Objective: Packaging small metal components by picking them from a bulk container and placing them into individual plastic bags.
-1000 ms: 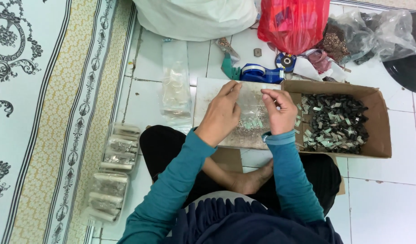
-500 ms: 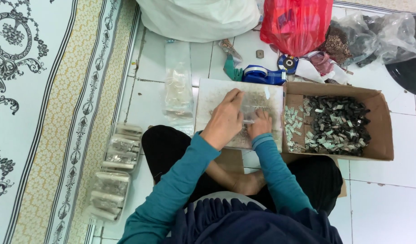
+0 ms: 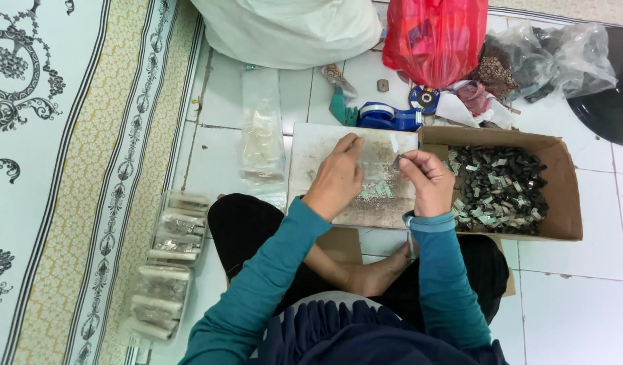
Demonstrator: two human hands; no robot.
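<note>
Both hands busy: my left hand [image 3: 336,177] lies flat on the worn white board [image 3: 311,152], my right hand [image 3: 425,181] pinches, I think, one tiny dark part [image 3: 397,159] just above it. Next needs careful placing.

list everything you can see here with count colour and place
board: one, whitish, on the lap
small pieces: a few, pale green, on the board
cardboard box: one, brown, right, full of dark small parts
tape dispenser: one, blue, above the board
red bag: one, top
white sack: one, top
clear packets: several, stacked left
left hand: flat on the board
right hand: pinching a tiny piece
</note>
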